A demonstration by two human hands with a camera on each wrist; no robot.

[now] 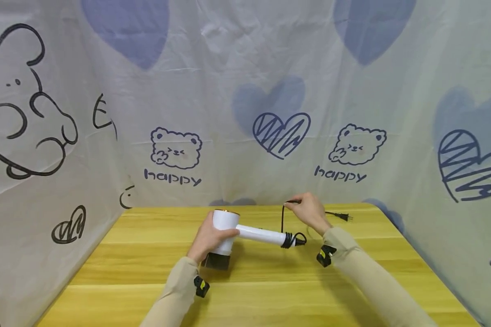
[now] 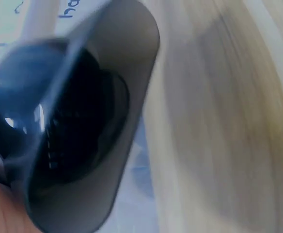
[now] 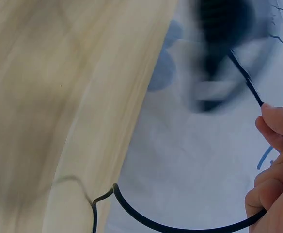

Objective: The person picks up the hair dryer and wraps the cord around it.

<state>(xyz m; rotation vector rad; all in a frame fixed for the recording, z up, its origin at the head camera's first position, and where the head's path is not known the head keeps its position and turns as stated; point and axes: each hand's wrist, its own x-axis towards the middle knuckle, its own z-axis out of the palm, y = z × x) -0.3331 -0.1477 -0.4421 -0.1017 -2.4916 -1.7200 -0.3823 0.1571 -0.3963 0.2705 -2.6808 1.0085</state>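
Dryer [image 1: 226, 221] over table [image 1: 294, 295], contact unclear; left hand [image 1: 207, 237] curled round it, right hand [image 1: 309, 212] pinching cord [image 1: 283, 219], part coiled on handle [image 1: 263, 234]. Likely winding or unwinding, can't tell which; next probably calls for steady left hold, right circling.

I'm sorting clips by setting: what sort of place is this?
Probably a makeshift indoor recording booth, though the wider room isn't visible: printed sheeting closes off the back and both sides, a wood-grain table stands between, and small black devices are worn at both wrists.
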